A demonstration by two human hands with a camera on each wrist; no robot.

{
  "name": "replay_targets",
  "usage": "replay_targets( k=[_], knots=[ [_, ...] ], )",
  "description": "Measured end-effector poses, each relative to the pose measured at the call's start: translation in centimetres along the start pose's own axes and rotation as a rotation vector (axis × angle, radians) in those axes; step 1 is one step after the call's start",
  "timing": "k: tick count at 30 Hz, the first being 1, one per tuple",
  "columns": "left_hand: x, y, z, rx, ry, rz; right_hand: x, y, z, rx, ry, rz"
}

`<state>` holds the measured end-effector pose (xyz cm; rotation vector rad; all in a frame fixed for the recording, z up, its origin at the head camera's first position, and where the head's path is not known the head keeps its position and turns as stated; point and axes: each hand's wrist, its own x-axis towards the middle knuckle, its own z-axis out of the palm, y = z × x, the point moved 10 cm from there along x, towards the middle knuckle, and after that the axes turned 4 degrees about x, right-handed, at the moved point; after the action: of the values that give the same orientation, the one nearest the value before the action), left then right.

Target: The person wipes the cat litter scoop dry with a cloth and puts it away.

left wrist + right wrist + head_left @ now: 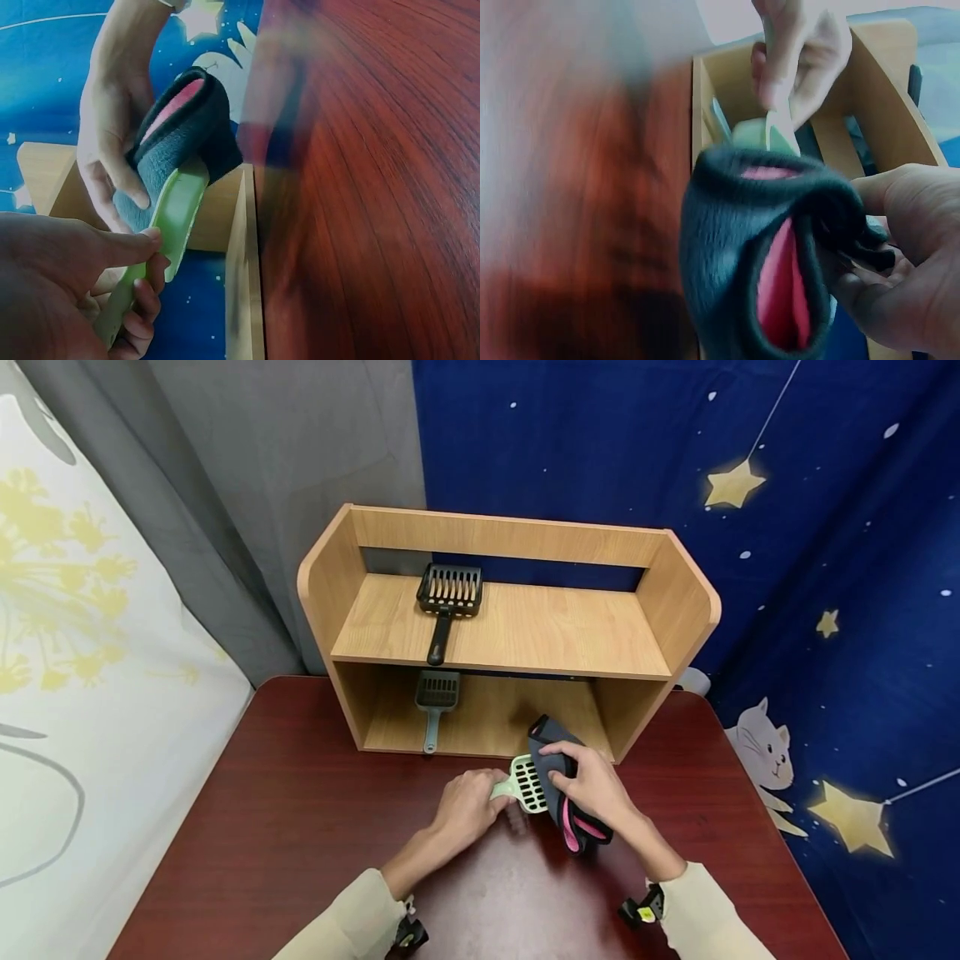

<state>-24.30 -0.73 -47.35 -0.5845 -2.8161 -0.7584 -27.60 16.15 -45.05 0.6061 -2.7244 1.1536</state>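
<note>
A pale green slotted litter scoop [530, 785] is held in the air above the table, in front of the shelf. My left hand [467, 806] grips its handle, thumb on top in the left wrist view. My right hand [595, 783] holds a folded dark grey cloth [558, 768] with black edging and pink inside. The cloth [180, 142] lies against the far end of the scoop [180, 214] and hides part of its head. In the right wrist view the cloth [727, 247] sags in folds beside my fingers.
A two-tier wooden shelf [510, 668] stands at the back of the dark red table [315, 843]. On its upper board lies a black slotted scoop [442, 635]; a grey scoop [432, 714] lies on the lower one. Curtains [540, 435] hang behind.
</note>
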Motion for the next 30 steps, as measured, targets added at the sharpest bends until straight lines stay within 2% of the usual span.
replay_targets(
  k=[3, 8, 14, 17, 21, 25, 30],
  knots=[
    [0.1, 0.1, 0.4, -0.005, -0.01, -0.01, 0.0, -0.6, 1.1, 0.075, -0.045, 0.028],
    [0.1, 0.3, 0.5, -0.021, -0.007, -0.023, 0.1, -1.3, 1.4, 0.158, -0.036, 0.052],
    [-0.1, 0.2, 0.1, -0.027, 0.01, -0.015, 0.1, -0.5, 0.7, 0.049, -0.033, 0.051],
    [-0.2, 0.2, 0.0, -0.028, 0.015, -0.006, 0.0, 0.1, -0.7, -0.027, 0.017, 0.026],
    [-0.3, 0.0, -0.3, -0.022, 0.021, 0.007, 0.0, 1.0, -2.3, -0.04, 0.044, 0.037],
    [-0.3, -0.3, -0.5, -0.021, 0.013, 0.01, -0.1, 2.2, -3.4, 0.045, 0.02, 0.091],
    [-0.3, -0.7, -0.8, -0.019, -0.003, 0.017, -0.4, 3.6, -4.3, 0.23, -0.005, 0.152]
  ],
)
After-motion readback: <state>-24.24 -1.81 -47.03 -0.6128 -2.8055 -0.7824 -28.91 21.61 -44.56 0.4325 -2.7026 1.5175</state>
